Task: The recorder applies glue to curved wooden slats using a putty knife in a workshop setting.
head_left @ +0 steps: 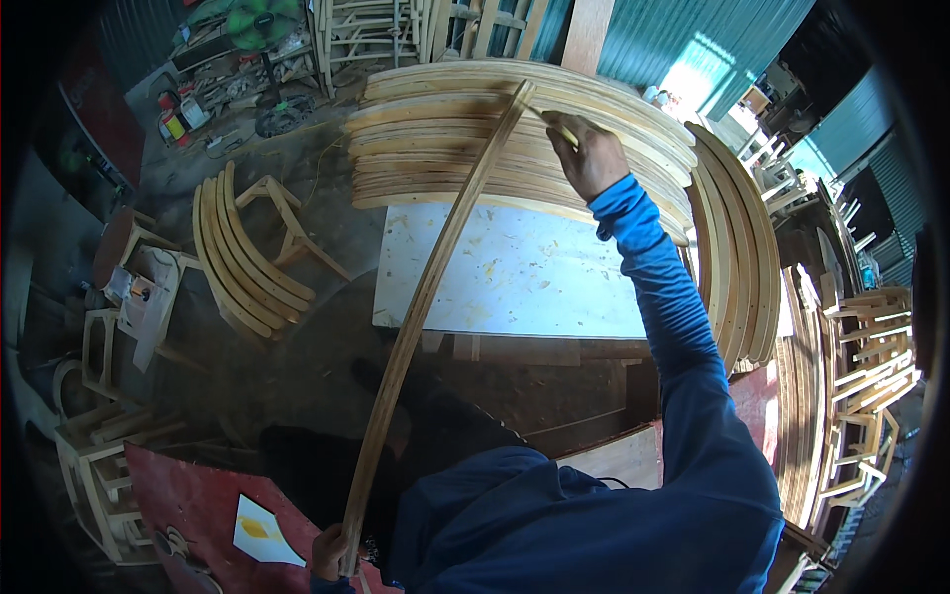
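A long, slightly curved wooden strip [430, 277] runs slantwise from low by my body up to the far stack. My left hand [329, 550] grips its near end, fingers wrapped round the wood. The strip's far end rests on or hangs just over a stack of curved wooden strips [416, 134]; I cannot tell which. My right hand [597, 158] reaches out, closed on a thin yellowish stick-like tool [567, 136]. The tool's tip is at the strip's far end, touching or very near it. Below the stack shows a stained white tabletop [505, 267].
More curved strips [737, 247] stand at the right edge of the table. Others lean at the left [237, 257], beside a wooden frame. A red board [198, 495] holds a white card [259, 535] with a yellow smear. A green fan [265, 30] stands far left.
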A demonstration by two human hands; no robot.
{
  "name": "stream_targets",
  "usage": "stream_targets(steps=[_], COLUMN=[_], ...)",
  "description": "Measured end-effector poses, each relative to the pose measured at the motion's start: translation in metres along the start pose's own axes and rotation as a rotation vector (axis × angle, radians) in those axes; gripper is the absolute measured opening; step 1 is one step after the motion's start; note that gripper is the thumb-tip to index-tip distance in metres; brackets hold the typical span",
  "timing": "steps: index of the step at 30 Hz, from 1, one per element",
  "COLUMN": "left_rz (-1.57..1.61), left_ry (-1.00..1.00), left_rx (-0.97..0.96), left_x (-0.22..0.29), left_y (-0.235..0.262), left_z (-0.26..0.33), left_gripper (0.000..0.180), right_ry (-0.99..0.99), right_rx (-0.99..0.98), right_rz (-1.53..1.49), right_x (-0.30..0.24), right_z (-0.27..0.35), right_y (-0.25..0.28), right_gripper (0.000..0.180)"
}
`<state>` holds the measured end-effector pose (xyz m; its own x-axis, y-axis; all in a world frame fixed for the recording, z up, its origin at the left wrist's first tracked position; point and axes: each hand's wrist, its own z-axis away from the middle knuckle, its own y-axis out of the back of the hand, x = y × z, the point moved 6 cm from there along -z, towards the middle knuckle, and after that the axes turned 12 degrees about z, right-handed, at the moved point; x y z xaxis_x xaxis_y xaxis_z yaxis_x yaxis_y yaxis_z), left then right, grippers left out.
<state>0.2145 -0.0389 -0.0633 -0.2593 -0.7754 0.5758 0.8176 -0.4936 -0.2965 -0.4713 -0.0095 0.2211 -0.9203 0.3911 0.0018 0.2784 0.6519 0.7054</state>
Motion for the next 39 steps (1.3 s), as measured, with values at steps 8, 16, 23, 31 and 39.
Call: stream_targets(steps=[8, 16, 23, 31, 39], left_rz=[0.028, -0.060, -0.100, -0.057, 0.174], left_ry=[-0.005, -0.088, -0.093, -0.044, 0.053], left_rx=[-0.014, 0.002, 0.049, -0.009, -0.225], left_x=[0.003, 0.005, -0.001, 0.006, 0.009], left_y=[-0.004, -0.016, -0.009, -0.010, -0.003], left_z=[0.001, 0.008, 0.005, 0.006, 0.002], left_gripper=[0.062, 0.065, 0.072, 0.063, 0.056], right_ry=[0.378, -0.519, -0.994, -0.755, -0.060], right_rx=[-0.154, -0.022, -0.089, -0.476, 0.141], right_rz=[0.271, -0.643, -0.748, -0.917, -0.141], right_x=[-0.046, 0.081, 0.172, 0.083, 0.073], right_z=[0.048, -0.057, -0.054, 0.005, -0.011], right_y=[-0.040, -0.005, -0.028, -0.054, -0.013], right_gripper=[0.036, 0.032, 0.033, 0.032, 0.026])
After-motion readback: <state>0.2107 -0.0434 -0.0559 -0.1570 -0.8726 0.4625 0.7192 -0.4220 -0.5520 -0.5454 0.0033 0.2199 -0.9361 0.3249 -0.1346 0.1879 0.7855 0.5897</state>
